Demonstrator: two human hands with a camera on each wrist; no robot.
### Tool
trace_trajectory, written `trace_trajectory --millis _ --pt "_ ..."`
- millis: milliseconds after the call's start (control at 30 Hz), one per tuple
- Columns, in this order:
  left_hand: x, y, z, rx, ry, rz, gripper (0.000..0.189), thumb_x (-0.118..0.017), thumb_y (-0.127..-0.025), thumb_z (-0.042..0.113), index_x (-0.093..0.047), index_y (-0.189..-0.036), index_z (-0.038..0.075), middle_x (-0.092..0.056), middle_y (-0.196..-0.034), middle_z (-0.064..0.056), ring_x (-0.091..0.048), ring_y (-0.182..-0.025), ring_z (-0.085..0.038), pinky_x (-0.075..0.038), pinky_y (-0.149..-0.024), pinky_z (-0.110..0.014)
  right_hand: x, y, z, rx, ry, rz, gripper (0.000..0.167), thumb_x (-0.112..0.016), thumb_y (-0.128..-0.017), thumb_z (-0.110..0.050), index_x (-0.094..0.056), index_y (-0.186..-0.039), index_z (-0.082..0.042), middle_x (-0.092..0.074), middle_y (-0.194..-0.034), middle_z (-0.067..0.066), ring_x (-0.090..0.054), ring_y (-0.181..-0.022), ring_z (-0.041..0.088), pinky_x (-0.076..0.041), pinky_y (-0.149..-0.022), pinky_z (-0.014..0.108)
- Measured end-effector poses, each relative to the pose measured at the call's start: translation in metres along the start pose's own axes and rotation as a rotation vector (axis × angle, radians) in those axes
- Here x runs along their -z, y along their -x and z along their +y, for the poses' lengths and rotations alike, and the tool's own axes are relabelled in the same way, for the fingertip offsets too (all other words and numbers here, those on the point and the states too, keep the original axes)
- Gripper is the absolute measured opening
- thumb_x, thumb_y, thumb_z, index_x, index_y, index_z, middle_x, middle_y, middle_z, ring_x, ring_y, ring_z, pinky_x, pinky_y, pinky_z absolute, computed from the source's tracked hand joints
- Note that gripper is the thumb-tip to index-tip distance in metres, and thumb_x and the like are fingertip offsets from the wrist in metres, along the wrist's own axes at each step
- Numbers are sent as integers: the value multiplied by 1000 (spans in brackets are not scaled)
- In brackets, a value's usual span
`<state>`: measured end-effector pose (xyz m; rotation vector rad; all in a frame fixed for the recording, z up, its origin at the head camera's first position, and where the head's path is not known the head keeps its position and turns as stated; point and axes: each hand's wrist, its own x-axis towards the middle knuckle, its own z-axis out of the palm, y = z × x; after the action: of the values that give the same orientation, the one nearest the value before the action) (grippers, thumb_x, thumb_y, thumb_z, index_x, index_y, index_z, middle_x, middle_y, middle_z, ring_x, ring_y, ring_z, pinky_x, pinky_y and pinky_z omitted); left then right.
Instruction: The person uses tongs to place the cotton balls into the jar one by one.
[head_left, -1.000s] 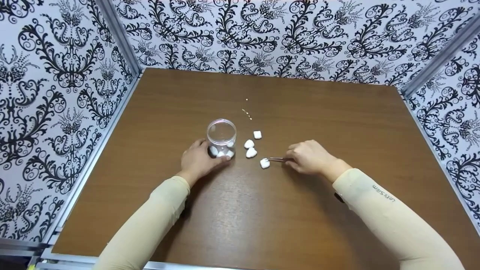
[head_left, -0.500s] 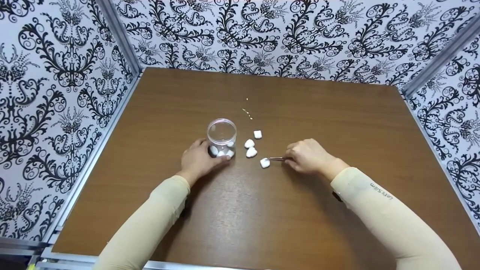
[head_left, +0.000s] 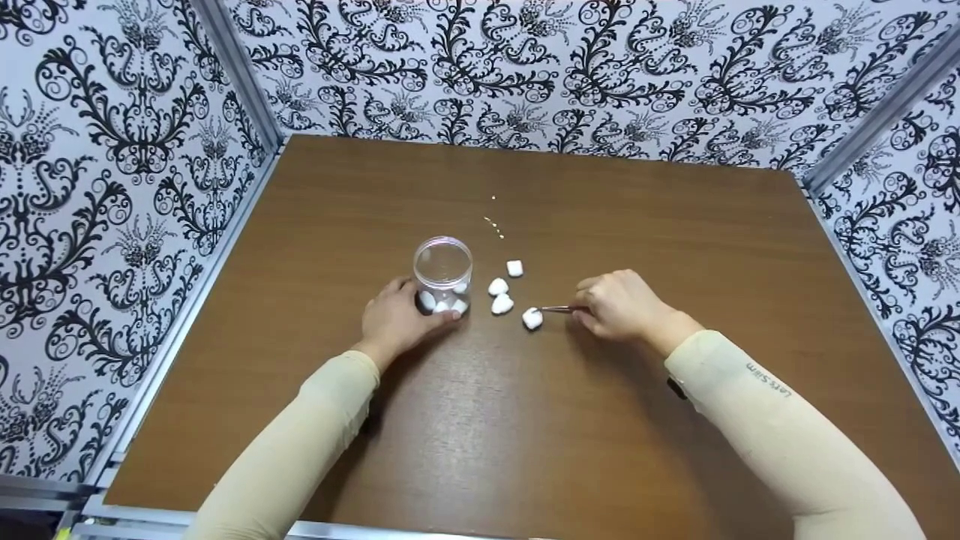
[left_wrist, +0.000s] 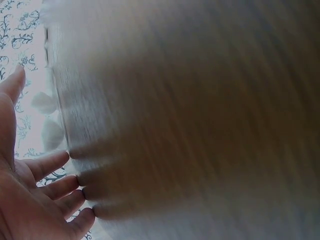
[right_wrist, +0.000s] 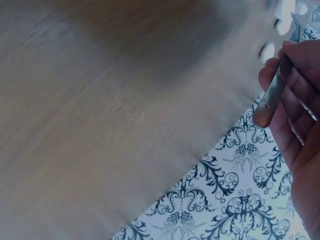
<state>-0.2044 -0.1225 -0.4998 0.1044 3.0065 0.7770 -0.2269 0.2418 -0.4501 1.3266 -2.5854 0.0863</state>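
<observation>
The person's left hand [head_left: 397, 321] is wrapped round the low part of a clear jar [head_left: 444, 284], which stands upright on the brown table [head_left: 450, 420] with several white lumps [head_left: 442, 307] at its bottom. Small crumbs [head_left: 494, 226] lie beyond, on the far side. Just right of the jar, a pair of white pieces [head_left: 502, 304] sit touching, one behind the other; a squarish piece [head_left: 514, 268] lies a little farther back. Nearer and to the right, tweezers [head_left: 555, 309] touch a tilted white chunk [head_left: 532, 319]; whether they clamp it, I can't tell. The right hand [head_left: 619, 304] pinches the tweezers.
</observation>
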Motion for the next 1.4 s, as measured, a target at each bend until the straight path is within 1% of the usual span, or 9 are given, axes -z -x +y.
trace_trajectory --millis 133,333,467,600,700,800,1067,1233,1400 --pt "0 0 -1 -1 3 4 93 -68 -74 75 -55 -142 12 -50 -143 -14 -47 -129 -35 -37 -102 -55 4 0 2 -13 7 3 8 -74 -80 -18 -70 -74 -14 -55 -68 -6 -51 -50 16 -43 -45 42" --pt "0 0 -1 2 6 2 94 -68 -74 75 -54 -143 13 -49 -144 -13 -46 -130 -35 -36 -103 -55 15 -4 7 -28 11 8 4 -74 -80 -18 -75 -80 -14 -60 -72 -6 -55 -52 18 -45 -46 43" --pt "0 0 0 0 3 1 95 -68 -75 75 -53 -143 12 -49 -144 -14 -46 -131 -35 -35 -103 -55 23 -10 9 -21 23 26 5 -72 -81 -18 -75 -81 -13 -61 -72 -5 -56 -53 20 -44 -45 44" --pt "0 0 0 -2 -7 -3 94 -67 -76 75 -53 -143 11 -49 -144 -13 -46 -130 -34 -35 -104 -54 31 -20 12 -16 41 50 6 -72 -81 -18 -74 -80 -13 -58 -70 -5 -53 -50 20 -42 -44 42" --pt "0 0 0 -4 -9 -3 93 -67 -76 74 -53 -143 10 -49 -143 -14 -47 -130 -34 -35 -104 -55 38 -30 12 -14 45 71 6 -72 -82 -18 -75 -80 -13 -58 -69 -4 -52 -49 19 -41 -43 40" --pt "1 1 1 -2 -10 -2 92 -68 -76 73 -53 -143 11 -50 -143 -14 -47 -130 -34 -35 -103 -55 47 -42 11 -7 41 94 6 -72 -83 -18 -76 -83 -14 -60 -71 -4 -54 -50 20 -42 -43 41" --pt "1 1 1 0 -15 5 93 -67 -76 74 -54 -142 10 -50 -142 -14 -47 -130 -34 -35 -103 -55 68 -82 -2 22 31 166 10 -71 -85 -18 -78 -89 -13 -64 -75 -2 -58 -54 20 -44 -45 40" --pt "0 1 1 8 -8 10 93 -68 -75 74 -55 -142 10 -50 -142 -14 -47 -130 -34 -35 -103 -54 70 -105 -15 42 26 191 11 -70 -86 -19 -79 -90 -14 -64 -75 -3 -58 -55 18 -44 -46 40" --pt "-1 0 1 10 -9 14 94 -67 -74 75 -55 -142 10 -50 -143 -15 -47 -130 -34 -35 -103 -54 64 -120 -28 63 22 174 13 -68 -87 -19 -79 -91 -14 -65 -77 -2 -60 -57 19 -45 -48 40"
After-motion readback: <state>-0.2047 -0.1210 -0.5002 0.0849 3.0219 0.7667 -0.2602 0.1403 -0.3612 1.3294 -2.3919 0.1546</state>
